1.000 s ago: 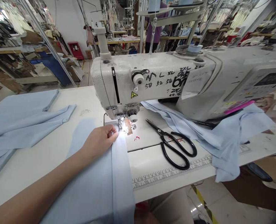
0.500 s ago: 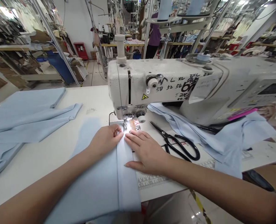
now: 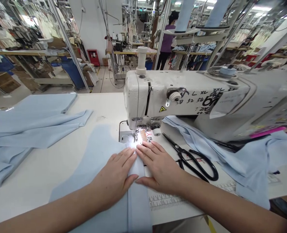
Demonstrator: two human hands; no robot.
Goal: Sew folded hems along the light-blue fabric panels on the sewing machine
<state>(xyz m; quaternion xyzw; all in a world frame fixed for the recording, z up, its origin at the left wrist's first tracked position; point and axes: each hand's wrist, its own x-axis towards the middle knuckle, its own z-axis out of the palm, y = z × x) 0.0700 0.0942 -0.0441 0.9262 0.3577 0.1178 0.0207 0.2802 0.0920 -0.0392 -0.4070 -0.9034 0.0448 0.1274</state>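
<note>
1. Beneath the left hand [image 3: 113, 173] and right hand [image 3: 159, 170], a folded light-blue fabric [image 3: 138, 207] is being pressed flat against the white table [image 3: 41, 194]; nothing is being clenched, both hands being spread open.
2. Ahead of the fingertips [image 3: 143, 149], its fold is being aimed at the presser foot [image 3: 136, 136], with the long axis running back toward the body.
3. Skewing could be caused by the fabric slipping; a pricked finger could be caused by fingertips being held so near the presser foot.

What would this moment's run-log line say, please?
left hand: flat on pale blue fabric | right hand: at folded edge, near presser foot
</note>
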